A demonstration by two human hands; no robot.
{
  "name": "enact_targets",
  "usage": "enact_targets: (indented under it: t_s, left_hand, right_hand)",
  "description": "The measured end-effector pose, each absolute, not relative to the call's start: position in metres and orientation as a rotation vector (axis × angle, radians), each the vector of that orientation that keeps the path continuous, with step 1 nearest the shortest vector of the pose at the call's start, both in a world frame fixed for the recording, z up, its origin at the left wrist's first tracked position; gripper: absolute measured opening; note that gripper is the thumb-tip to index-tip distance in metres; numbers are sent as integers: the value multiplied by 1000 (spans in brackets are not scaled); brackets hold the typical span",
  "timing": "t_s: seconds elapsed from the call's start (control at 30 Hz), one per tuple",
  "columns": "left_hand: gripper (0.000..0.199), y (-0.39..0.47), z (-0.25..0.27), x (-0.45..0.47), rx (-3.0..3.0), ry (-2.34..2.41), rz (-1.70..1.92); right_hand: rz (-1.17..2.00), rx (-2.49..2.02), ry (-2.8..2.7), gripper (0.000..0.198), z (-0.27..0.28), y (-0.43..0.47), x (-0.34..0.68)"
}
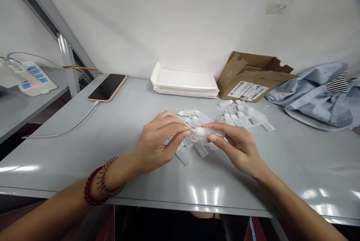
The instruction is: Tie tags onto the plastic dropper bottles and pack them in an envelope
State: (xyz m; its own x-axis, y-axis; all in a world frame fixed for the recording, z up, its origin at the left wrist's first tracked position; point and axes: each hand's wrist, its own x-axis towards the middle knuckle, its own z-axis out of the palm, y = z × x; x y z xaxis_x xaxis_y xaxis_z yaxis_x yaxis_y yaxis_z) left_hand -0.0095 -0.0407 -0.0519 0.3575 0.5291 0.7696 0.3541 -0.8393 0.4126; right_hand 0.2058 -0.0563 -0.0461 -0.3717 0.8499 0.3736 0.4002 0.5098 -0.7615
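On the glossy grey table (135, 110), nearer than the cardboard box (236, 76) and to its left, the right hand (239, 143) pinches a translucent tube (208, 132) above a loose pile of tubes (201, 149); the left hand (157, 139) has thumb and fingers closed at its tip, their grip too small to tell. Stacked white packets (184, 81) and a phone (108, 87) lie left of the box, crumpled cloth (312, 95) right, a white wall (197, 20) behind.

Smooth plastic tube (212, 132), glossy tabletop (123, 117), cardboard box (232, 78)
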Motion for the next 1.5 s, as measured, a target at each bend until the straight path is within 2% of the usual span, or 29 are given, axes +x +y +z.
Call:
enact_targets:
  t_s: [0.7, 0.77, 0.93, 1.03, 1.23, 1.5]
  left_hand:
    - [10, -39, -54, -13, 2566, 815, 1280]
    - [8, -36, -54, -13, 2578, 865, 1253]
    - [9, -29, -61, -15, 2568, 1004, 1221]
    - [10, -27, -65, -16, 2591, 1072, 1144]
    - [11, -29, -69, -14, 2576, 1219, 1100]
    - [21, -29, -67, -15, 2494, 1302, 1224]
  right_hand:
    - [975, -1094, -2043, 27, -41, -50, 208]
    - [885, -1148, -2070, 31, -44, -42, 215]
    - [223, -1452, -2052, 37, -63, -3, 248]
    - [-36, -1490, -2133, 34, -78, 24, 268]
    - [-132, -1562, -2298, 37, -97, 54, 287]
    - [-163, -1584, -2439, 48, -89, 63, 288]
